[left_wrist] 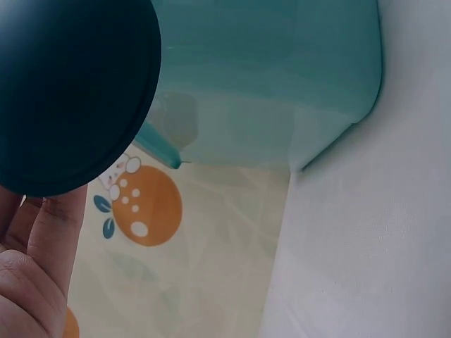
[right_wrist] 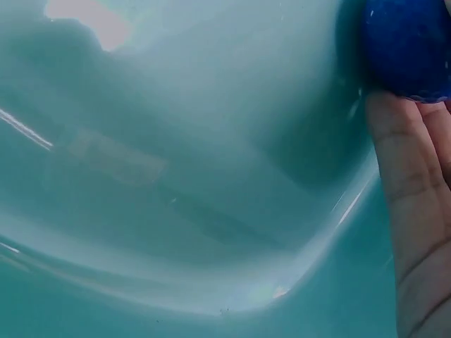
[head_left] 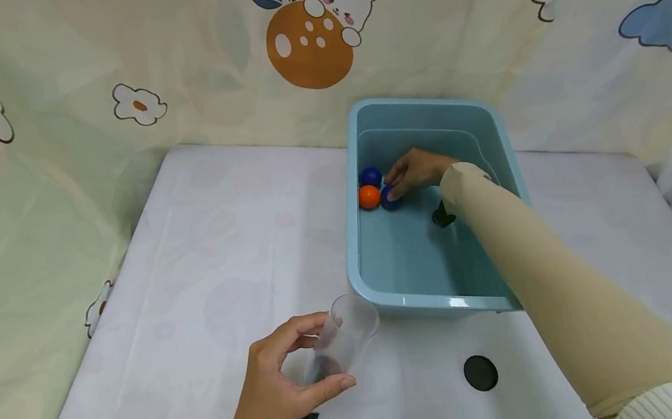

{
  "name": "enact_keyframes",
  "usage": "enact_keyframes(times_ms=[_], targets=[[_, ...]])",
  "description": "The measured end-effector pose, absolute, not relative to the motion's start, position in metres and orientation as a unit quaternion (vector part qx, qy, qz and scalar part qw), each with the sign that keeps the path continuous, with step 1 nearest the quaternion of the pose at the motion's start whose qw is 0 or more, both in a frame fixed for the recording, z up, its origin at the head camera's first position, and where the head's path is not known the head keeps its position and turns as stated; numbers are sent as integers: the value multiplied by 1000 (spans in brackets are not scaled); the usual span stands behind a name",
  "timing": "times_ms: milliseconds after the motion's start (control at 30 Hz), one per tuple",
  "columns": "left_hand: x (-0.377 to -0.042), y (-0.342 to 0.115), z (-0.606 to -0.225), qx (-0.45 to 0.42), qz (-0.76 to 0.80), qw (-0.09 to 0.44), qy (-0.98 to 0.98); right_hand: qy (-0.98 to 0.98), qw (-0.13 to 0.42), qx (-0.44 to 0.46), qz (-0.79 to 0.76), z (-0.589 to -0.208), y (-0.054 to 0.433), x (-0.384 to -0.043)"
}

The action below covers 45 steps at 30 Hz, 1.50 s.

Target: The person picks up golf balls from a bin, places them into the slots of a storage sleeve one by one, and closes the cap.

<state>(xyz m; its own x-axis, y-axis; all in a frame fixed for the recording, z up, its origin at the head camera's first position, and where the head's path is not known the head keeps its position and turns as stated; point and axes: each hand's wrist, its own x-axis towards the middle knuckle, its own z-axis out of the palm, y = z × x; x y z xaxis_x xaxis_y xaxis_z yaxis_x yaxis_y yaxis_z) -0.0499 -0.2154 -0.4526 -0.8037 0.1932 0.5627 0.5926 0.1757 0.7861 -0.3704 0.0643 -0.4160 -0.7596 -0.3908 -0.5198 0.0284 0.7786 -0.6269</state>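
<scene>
"Both hands are apart and busy in the head view: the left hand (head_left: 285, 381) grips a tilted transparent cup (head_left: 356, 328) by the teal tub's near left corner; the right hand (head_left: 421, 168) pinches a blue ball (head_left: 391, 200) inside the teal tub (head_left: 404, 299). What could go wrong?"

"Held by fingertips, the round ball could slip, or nudge the orange ball (head_left: 369, 197) and second blue ball (head_left: 371, 177) crowding it. The sleeved forearm (head_left: 536, 250) crosses the rim; a low sweep could snag there."

"And the left wrist view?"

"One dark round shape (left_wrist: 70, 91) looms close; whether it is the cup's base, one cannot tell. Pushing ahead might bump the tub's outer wall; the tabletop (left_wrist: 373, 239) offers sideways room."

"The right wrist view?"

"Fingers touch the ball at the right edge; the tub's curved corner limits movement beside them, with more room away from it."
</scene>
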Motion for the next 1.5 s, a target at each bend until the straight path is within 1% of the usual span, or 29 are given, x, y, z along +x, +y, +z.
enact_keyframes(times_ms=[567, 867, 1167, 1400, 1500], targets=[[-43, -210, -441, -260, -585, 168, -750, 889, 336, -105, -293, -405, 78, -365], [-39, -208, -438, -257, -578, 166, -756, 889, 327, -111, -300, -388, 78, -355], [-36, -205, -431, -234, -577, 145, -769, 894, 310, -105, -305, -375, 78, -348], [-39, -201, -432, -241, -575, 177, -762, 891, 302, -128, -315, -366, 78, -340], [-39, -199, -429, -236, -575, 174, -764, 883, 304, -145, -326, -363, 75, -335]])
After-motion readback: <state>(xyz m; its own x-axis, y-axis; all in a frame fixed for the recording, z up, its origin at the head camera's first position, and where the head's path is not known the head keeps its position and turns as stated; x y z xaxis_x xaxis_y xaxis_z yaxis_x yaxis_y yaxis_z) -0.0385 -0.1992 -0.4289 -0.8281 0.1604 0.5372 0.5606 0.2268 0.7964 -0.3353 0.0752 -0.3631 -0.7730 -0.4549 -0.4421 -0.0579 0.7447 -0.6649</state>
